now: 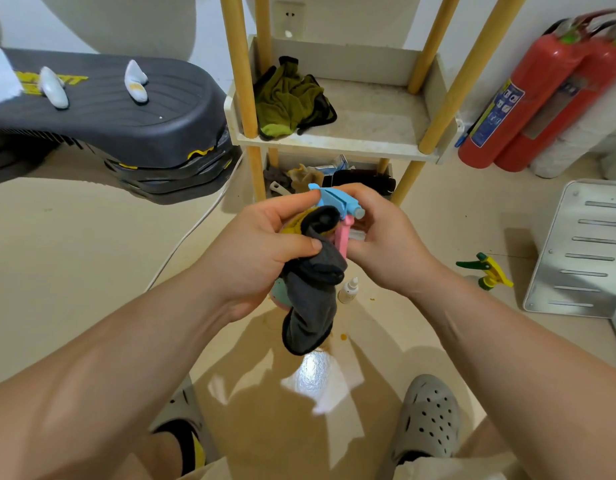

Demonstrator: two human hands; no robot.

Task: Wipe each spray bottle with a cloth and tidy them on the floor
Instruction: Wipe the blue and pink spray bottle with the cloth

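A spray bottle with a blue nozzle head [337, 201] and pink trigger is held up in front of me, its pale body mostly hidden behind the cloth. My left hand [265, 244] grips a dark grey cloth [311, 292] with a yellow side, pressed against the bottle's neck. My right hand [382, 237] holds the spray head from the right, fingers curled around it. A second spray bottle with a green and yellow head [486, 270] stands on the floor to the right. A small white dropper bottle [349, 291] stands on the floor below my hands.
A cream shelf unit with wooden posts [337, 143] stands ahead, a green cloth [289, 102] on it. Red fire extinguishers [528, 98] lean at the right wall. A grey step platform [109, 116] sits left, a white metal panel [583, 251] right. My feet in grey clogs [428, 417] are below.
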